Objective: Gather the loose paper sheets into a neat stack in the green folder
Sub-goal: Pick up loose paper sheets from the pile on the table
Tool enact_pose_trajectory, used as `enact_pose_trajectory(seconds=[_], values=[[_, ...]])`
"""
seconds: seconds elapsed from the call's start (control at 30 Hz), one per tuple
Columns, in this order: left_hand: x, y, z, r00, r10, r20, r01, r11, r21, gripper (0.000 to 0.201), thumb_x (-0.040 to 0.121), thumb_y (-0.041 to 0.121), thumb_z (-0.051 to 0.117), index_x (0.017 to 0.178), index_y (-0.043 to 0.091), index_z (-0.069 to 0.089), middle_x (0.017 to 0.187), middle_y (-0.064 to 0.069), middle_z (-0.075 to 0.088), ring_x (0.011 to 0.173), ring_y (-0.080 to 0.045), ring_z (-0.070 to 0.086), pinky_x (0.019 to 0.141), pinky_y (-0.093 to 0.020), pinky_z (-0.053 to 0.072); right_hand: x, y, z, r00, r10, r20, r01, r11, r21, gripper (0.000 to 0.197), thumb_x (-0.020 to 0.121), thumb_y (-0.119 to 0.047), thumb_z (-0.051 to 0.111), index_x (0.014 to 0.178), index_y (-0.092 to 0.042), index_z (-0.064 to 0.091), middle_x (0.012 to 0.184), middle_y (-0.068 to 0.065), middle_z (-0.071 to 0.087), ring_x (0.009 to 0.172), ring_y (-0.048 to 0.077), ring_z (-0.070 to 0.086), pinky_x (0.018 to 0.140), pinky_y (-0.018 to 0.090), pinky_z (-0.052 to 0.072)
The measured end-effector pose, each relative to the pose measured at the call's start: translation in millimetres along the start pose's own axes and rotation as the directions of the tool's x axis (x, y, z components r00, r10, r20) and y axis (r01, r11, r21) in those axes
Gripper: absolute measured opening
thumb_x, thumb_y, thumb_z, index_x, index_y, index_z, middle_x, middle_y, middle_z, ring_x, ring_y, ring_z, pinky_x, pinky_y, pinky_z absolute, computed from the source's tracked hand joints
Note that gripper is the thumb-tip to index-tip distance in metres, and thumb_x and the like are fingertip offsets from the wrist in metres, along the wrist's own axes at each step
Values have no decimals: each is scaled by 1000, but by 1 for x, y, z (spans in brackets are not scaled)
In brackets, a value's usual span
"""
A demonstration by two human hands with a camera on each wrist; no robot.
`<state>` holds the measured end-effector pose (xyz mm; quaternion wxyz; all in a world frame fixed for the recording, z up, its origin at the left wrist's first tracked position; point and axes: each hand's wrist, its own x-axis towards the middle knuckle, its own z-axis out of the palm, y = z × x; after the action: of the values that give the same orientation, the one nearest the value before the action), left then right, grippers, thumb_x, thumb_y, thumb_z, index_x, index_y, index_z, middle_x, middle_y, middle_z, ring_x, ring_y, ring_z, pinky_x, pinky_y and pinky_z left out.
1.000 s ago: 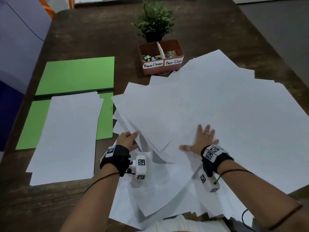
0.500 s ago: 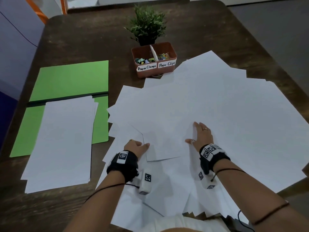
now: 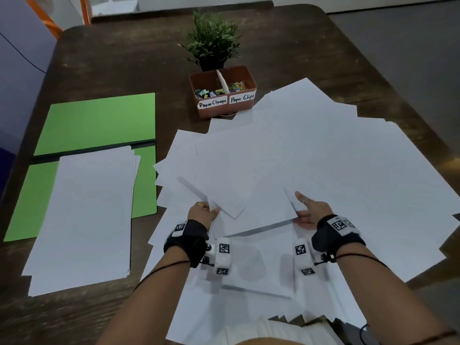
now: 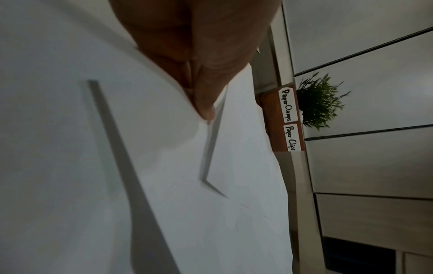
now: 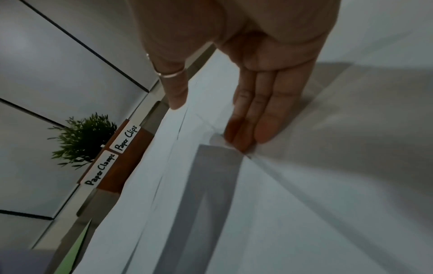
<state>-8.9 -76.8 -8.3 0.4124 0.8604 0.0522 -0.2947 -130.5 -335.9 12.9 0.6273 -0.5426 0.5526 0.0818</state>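
Observation:
The green folder [image 3: 99,120] lies open at the table's left, with a fairly neat stack of white sheets [image 3: 87,215] on its near half, overhanging the front. Loose white sheets [image 3: 311,158] fan across the middle and right. My left hand [image 3: 204,211] pinches the near edge of a few top sheets, thumb on top [image 4: 205,107]. My right hand [image 3: 307,207] grips the same bunch about a hand's width to the right, thumb above and fingers [image 5: 262,122] straight beneath. The bunch's near edge is raised and casts a shadow.
A brown box [image 3: 224,95] labelled Paper Clamps and Paper Clips stands just beyond the loose sheets, with a small potted plant [image 3: 212,43] behind it. Dark wooden table [image 3: 112,58] shows at the back left. Sheets hang over the near edge by my lap.
My right hand, flat on the sheets before, now has its fingers under them and its thumb on top. My left hand shifted right to pinch the edge. The bunch's near edge has lifted.

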Motion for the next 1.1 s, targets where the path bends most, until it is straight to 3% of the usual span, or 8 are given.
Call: enact_pose_trajectory(seconds=[0.13,0.27,0.43,0.57,0.7,0.83,0.97,1.1], values=[[-4,10,-5,999,31,20,-28,993,-112,54,82,-4,64,130,-5,41,126,-23,56,114,-31,56,82,-22,41,3,12,8,999,-27,29,28,999,-36,34,82,-35,70,96,-6,61,84,11,62,69,23,59,61,27,49],[-6,17,-13,975,36,220,-41,999,19,81,83,-5,62,147,10,15,141,-17,41,129,-27,41,98,-29,38,-3,7,18,999,-38,35,44,976,-213,46,80,-43,69,60,-11,43,55,6,40,52,21,37,55,28,34],[12,14,-19,947,26,321,-68,991,119,88,75,13,76,144,12,22,121,-12,53,109,-26,52,96,-35,46,-1,-1,26,983,-135,123,172,912,-371,25,84,-25,69,95,-7,58,100,14,65,83,25,57,74,31,46],[40,25,-21,989,-92,113,118,961,-249,77,84,33,67,144,10,23,64,-6,64,59,-21,52,66,-32,44,-2,-14,25,971,-216,103,237,813,-531,27,87,-12,64,109,3,59,116,15,61,101,24,56,78,24,39],[71,43,-34,984,-111,-140,110,994,-16,50,87,33,58,126,2,51,128,-20,54,110,-34,55,96,-36,44,1,-35,14,974,-223,29,193,765,-614,41,95,-14,51,127,10,44,139,21,43,129,30,41,102,26,30],[81,71,-36,952,110,-287,-65,985,162,43,79,20,69,117,9,54,133,-16,41,118,-35,48,97,-37,41,11,-48,8,968,-252,9,204,760,-618,31,93,-4,46,122,8,47,132,24,48,122,32,47,82,25,34],[95,89,-10,962,258,87,-266,824,500,92,80,44,67,149,29,8,158,-4,-5,144,-32,-2,113,-49,16,24,-51,15,963,-251,99,262,787,-558,37,91,3,46,127,1,48,124,14,53,114,28,50,88,27,37],[94,80,15,934,166,316,-350,598,721,99,77,66,54,145,38,-13,153,0,-27,142,-31,-19,113,-58,1,40,-51,18,977,-133,169,191,895,-404,24,84,15,45,86,-4,60,92,10,59,96,29,56,78,31,42]])
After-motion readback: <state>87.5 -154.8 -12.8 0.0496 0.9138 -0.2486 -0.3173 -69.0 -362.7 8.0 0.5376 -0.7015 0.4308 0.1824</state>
